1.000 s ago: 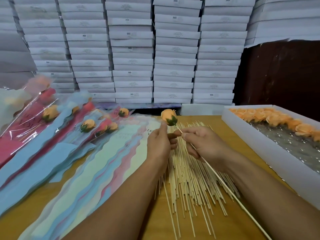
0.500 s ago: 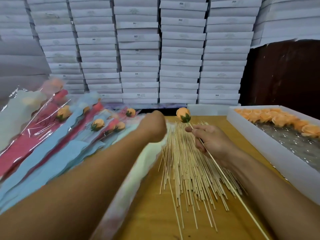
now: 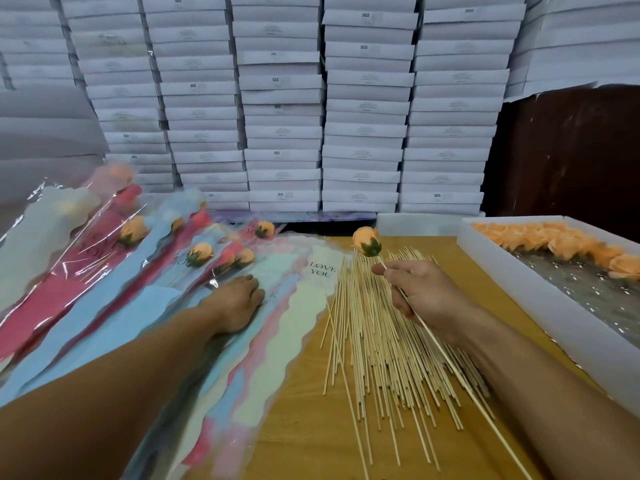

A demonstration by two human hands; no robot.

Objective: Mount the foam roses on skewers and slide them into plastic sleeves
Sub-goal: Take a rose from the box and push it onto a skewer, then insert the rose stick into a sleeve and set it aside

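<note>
We take the loose skewer pile [image 3: 381,341] on the wooden table [image 3: 311,427] as reference. Directly above it, our right hand [image 3: 420,292] curls its fingers around one skewer [image 3: 460,379], pinching the shaft near the top; the long tail trails back toward us, so the foam rose [image 3: 367,241] on its tip stays raised beyond the pile, clear of the table. Left of the pile, our left hand [image 3: 237,303] rests palm down with fingers extended on the fanned empty plastic sleeves [image 3: 277,341], probably to pull one free. Further left lie the finished sleeved roses [image 3: 199,254]. Right of the pile, the white tray [image 3: 554,327] keeps unmounted roses [image 3: 554,242] within reach. Behind everything, stacked boxes [image 3: 363,109].
</note>
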